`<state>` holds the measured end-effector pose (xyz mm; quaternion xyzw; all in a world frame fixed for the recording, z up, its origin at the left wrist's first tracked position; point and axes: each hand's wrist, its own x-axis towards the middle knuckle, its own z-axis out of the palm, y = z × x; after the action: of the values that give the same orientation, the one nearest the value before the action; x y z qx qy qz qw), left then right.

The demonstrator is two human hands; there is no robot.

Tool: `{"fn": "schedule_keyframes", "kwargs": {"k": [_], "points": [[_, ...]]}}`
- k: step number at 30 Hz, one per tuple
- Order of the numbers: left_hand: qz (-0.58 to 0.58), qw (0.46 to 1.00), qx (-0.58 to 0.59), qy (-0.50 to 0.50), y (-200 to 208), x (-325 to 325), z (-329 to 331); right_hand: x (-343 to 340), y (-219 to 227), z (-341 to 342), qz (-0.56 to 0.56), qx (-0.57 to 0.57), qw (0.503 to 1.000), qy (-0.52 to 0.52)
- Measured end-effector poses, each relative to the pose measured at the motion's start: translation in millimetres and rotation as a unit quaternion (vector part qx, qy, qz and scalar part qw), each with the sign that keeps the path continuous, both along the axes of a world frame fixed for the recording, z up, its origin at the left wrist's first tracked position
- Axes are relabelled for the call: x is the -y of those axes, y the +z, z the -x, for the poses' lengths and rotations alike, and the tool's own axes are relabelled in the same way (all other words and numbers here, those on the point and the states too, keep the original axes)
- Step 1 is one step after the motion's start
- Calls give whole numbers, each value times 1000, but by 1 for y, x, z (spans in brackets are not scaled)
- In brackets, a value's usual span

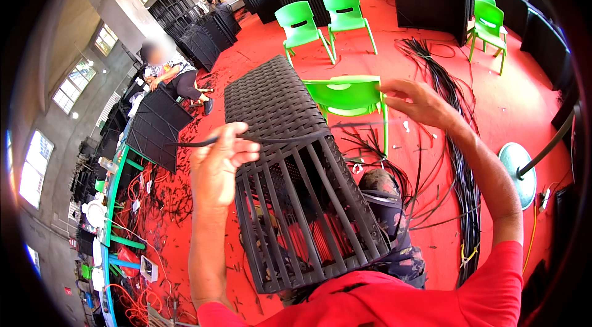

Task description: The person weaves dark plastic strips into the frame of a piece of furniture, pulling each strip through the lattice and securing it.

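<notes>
A dark woven frame [274, 98] of flat black strips leans across my lap, its upper part tightly woven and its lower part bare parallel strips. My left hand [219, 167] pinches a black rattan strip [280, 139], which runs across the frame at the lower edge of the weave. One loose end sticks out left of the hand. Off to the right, my right hand [422, 103] is raised in front of a green chair [345, 96], its fingers stretched and apart. A faint, blurred length of strip shows below that hand; whether they touch is unclear.
A long bundle of black strips [453, 160] lies on the red floor to the right, beside a round pale-green stand base [518, 173]. More green chairs [301, 25] stand ahead. A seated person [172, 77] works at the left, near a green-edged table [117, 194]. Stacked dark panels [431, 3] stand behind.
</notes>
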<state>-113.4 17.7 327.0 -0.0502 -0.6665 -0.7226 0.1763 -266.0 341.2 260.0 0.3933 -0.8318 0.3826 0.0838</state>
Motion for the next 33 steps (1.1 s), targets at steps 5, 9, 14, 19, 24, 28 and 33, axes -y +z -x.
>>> {"fn": "schedule_keyframes", "kwargs": {"k": [5, 9, 14, 19, 24, 28, 33], "points": [[87, 993, 13, -84, 3, -60, 6, 95, 53, -72, 169, 75, 951, 248], [79, 996, -1, -30, 8, -48, 0, 78, 74, -75, 43, 258, 950, 172], [100, 994, -12, -48, 0, -54, 6, 81, 56, -71, 81, 316, 925, 196], [114, 992, -19, -55, 1, -60, 5, 87, 49, -69, 146, 368, 888, 233], [138, 989, 3, -49, -7, -56, 8, 86, 51, -71, 85, 318, 917, 224], [504, 851, -147, -14, -6, -39, 5, 65, 60, -55, -44, 317, 933, 165], [626, 775, -92, -20, -13, -43, -2, 62, 66, -50, -120, 168, 964, 165]]}}
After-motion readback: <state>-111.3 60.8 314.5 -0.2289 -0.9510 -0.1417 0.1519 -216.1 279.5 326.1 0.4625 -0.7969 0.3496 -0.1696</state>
